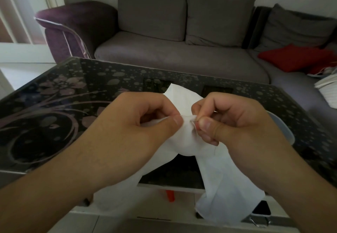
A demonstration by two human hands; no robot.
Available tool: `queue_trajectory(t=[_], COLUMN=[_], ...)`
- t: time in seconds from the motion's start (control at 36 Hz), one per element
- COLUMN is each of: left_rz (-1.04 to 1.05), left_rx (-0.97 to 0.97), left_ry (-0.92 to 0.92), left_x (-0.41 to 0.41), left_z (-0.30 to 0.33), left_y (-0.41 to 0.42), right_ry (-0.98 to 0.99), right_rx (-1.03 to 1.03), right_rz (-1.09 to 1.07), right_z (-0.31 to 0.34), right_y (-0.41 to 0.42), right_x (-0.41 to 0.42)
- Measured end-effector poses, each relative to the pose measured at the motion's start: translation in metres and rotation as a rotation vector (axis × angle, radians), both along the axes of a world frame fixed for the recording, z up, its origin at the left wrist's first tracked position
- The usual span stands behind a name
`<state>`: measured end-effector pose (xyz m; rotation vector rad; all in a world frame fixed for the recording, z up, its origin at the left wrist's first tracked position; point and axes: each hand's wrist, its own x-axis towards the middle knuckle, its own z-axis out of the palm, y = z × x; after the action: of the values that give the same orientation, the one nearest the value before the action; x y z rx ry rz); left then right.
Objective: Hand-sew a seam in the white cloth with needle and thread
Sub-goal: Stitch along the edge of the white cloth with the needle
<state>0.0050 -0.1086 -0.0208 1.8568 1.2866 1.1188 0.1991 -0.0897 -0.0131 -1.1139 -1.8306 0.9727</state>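
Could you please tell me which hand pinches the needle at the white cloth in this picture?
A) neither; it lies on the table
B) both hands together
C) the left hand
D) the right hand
D: the right hand pinches the needle between thumb and forefinger at the white cloth, while the left hand only grips the fold beside it.

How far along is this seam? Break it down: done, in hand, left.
Done: no finished stitches can be made out on the white cloth.
In hand: the left hand pinches a fold of the cloth, and the right hand pinches the needle at the fold, mid-stitch.
Left: apparently most of the seam; much cloth hangs loose below.
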Motion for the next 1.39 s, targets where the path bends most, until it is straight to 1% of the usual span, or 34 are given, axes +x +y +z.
queue_trajectory(t=[0.25,0.69,1.06,1.25,1.39], left_rz=[0.006,-0.022,-0.038,-0.057,-0.084], left_rx=[0.014,0.008,-0.020,-0.001,-0.009], left_ry=[0.041,0.050,0.035,0.036,-0.015], left_x=[0.000,0.000,0.000,0.000,0.003], left_z=[-0.001,0.002,-0.002,-0.004,-0.005], left_y=[0.000,0.000,0.001,0.000,0.000], right_ry=[0.078,0.117,0.135,0.195,0.235], right_rx=[-0.045,-0.106,-0.119,-0.160,-0.154], right_rz=[0.047,0.096,0.123,0.160,0.184], right_z=[-0.003,-0.005,-0.007,-0.010,-0.011], right_y=[0.002,0.007,0.007,0.005,0.005], right_x=[0.001,0.004,0.005,0.006,0.007])
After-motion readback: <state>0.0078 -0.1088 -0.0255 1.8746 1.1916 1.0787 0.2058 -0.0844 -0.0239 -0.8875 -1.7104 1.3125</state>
